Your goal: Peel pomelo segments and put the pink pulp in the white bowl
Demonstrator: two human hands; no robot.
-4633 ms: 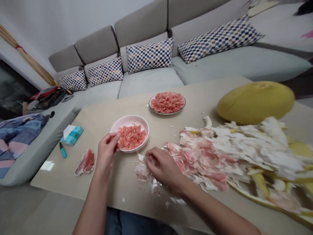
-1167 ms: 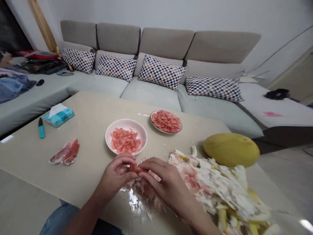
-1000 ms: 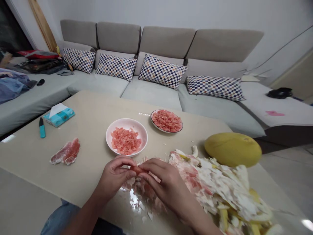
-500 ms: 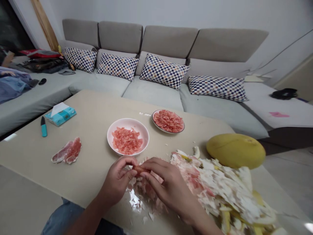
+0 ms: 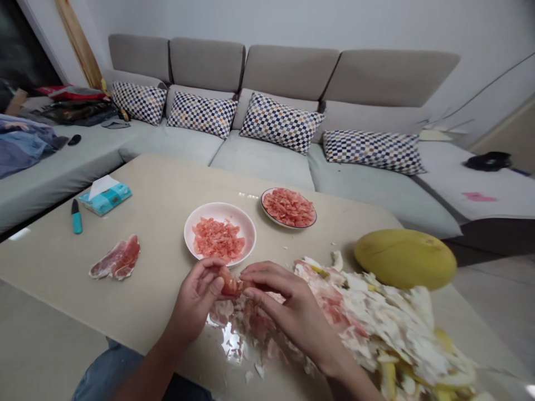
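Between my two hands is a reddish piece of pomelo flesh (image 5: 230,283), just in front of a pink-white bowl (image 5: 191,245). My left hand (image 5: 199,295) is closed around its left part, thumb against the near side. The fingertips of my right hand (image 5: 284,301) pinch its right end. Loose pomelo pulp (image 5: 218,236) lies in the bowl. Below my hands, scraps of peeled membrane (image 5: 261,326) are scattered on the table. To the left, apart from my hands, rest pomelo segments (image 5: 119,259) still in pale skin.
A dark-rimmed plate (image 5: 314,223) of pulp stands behind the bowl. At right, a pile of white and yellow peel (image 5: 388,323) lies beside a whole pomelo (image 5: 405,258). A teal-handled knife (image 5: 76,217) and a tissue pack (image 5: 106,196) lie at left on the table (image 5: 159,184). A sofa (image 5: 259,159) stands behind.
Both hands have risen slightly and drawn a little apart at the fingertips. More of the pomelo flesh shows between them. The bowl, plate and peel pile have stayed in place.
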